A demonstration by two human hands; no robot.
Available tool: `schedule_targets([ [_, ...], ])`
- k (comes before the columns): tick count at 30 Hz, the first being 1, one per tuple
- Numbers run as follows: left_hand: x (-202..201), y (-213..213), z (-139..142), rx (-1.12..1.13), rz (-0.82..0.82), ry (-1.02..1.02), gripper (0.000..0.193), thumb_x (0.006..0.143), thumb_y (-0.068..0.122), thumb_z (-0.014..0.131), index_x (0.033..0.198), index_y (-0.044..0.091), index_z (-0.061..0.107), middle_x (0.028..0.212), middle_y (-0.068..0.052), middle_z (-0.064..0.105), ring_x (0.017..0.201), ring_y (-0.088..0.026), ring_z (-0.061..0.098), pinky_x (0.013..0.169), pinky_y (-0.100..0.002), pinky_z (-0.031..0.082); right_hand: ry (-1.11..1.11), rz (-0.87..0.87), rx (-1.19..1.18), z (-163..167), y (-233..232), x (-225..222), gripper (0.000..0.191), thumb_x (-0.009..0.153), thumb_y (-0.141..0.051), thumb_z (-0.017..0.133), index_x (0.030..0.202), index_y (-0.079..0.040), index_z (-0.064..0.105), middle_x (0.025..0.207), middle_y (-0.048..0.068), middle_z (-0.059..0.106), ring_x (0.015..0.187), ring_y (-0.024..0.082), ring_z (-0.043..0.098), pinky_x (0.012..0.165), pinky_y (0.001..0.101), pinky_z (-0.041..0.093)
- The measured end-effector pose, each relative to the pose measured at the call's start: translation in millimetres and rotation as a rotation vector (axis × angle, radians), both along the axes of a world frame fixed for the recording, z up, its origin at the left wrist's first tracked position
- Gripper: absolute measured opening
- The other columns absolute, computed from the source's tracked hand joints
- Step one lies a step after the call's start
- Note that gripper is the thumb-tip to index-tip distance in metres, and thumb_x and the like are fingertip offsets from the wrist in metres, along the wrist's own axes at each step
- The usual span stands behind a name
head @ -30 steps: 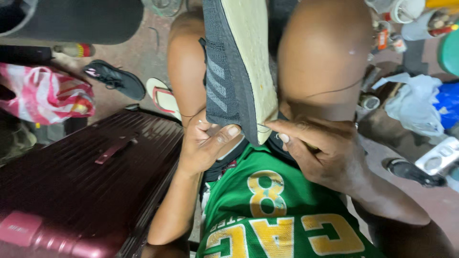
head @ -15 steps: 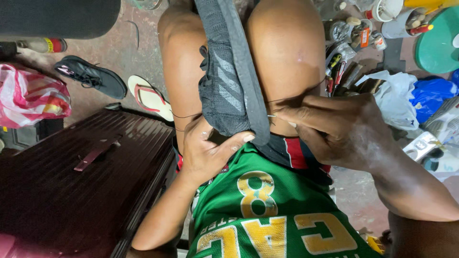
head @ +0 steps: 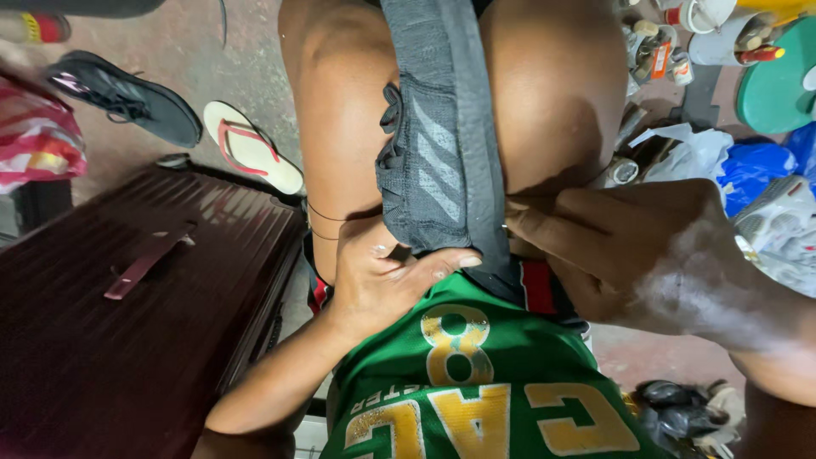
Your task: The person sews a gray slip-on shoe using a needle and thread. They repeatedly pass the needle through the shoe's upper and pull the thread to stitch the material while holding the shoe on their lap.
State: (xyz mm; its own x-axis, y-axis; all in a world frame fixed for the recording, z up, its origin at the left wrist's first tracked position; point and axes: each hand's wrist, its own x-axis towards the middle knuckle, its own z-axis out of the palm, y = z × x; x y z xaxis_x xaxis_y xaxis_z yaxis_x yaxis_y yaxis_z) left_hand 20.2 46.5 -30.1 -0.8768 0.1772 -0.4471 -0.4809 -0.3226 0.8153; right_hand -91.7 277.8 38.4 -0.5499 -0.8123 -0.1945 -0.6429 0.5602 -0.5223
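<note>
A dark grey knit sneaker [head: 442, 144] lies sole-side right between my two bare knees, its heel toward my green jersey [head: 476, 382]. My left hand [head: 387, 285] cups the heel from below, thumb laid across it. My right hand [head: 629, 255] pinches at the heel edge by the sole, fingertips pressed to the shoe; a thin thread [head: 327, 219] runs across my left thigh. Whether a needle sits in the fingers I cannot tell.
A dark red suitcase [head: 127, 314] fills the left. Beyond it lie a black sneaker [head: 127, 98], a white flip-flop with red straps [head: 251, 144] and a pink bag [head: 34, 140]. Plastic bags [head: 731, 161], cans and tubes [head: 671, 42] crowd the right floor.
The view has drifted so the shoe and knees sit higher and closer. My right hand has slid in to the shoe's heel; my left hand keeps its hold under it.
</note>
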Motion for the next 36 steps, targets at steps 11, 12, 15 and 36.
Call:
schedule_targets([
  [11,-2.9,-14.5,-6.1,0.011,-0.052,0.031,0.017,0.096,-0.004,0.076,0.112,-0.003,0.074,0.104,-0.006,0.077,0.093,-0.008,0.069,0.086,-0.025,0.057,0.043,-0.014,-0.096,-14.3,-30.3,2.4,0.013,0.083,-0.006,0.076,0.087,-0.006,0.064,0.074,0.008,0.066,0.052,0.021,0.061,0.046,0.0349,0.048],
  [12,-2.9,-14.8,-4.9,-0.058,-0.045,0.099,0.017,0.094,-0.002,0.078,0.111,-0.002,0.074,0.104,-0.005,0.077,0.093,-0.007,0.069,0.086,-0.025,0.058,0.025,-0.012,-0.081,-15.0,-32.6,3.3,0.012,0.082,-0.005,0.074,0.085,-0.006,0.063,0.072,0.009,0.065,0.050,0.022,0.059,0.046,0.0361,0.047],
  [15,-3.4,-15.3,0.8,-0.174,-0.032,0.206,0.019,0.093,0.001,0.082,0.110,-0.001,0.074,0.104,-0.004,0.078,0.093,-0.006,0.071,0.086,-0.025,0.059,0.010,-0.044,-0.082,-17.6,-37.9,9.2,0.009,0.079,-0.002,0.070,0.083,-0.006,0.063,0.070,0.009,0.064,0.047,0.024,0.056,0.045,0.0385,0.045],
  [36,54.4,-99.6,27.9,-1.435,0.206,0.257,0.021,0.096,0.004,0.076,0.112,-0.001,0.063,0.106,-0.020,0.062,0.093,-0.033,0.063,0.078,-0.037,0.051,-0.459,-0.607,-0.563,-56.2,44.6,59.2,0.009,0.101,0.006,0.066,0.095,0.002,0.060,0.085,0.004,0.065,0.065,0.006,0.057,0.061,0.0192,0.042],
])
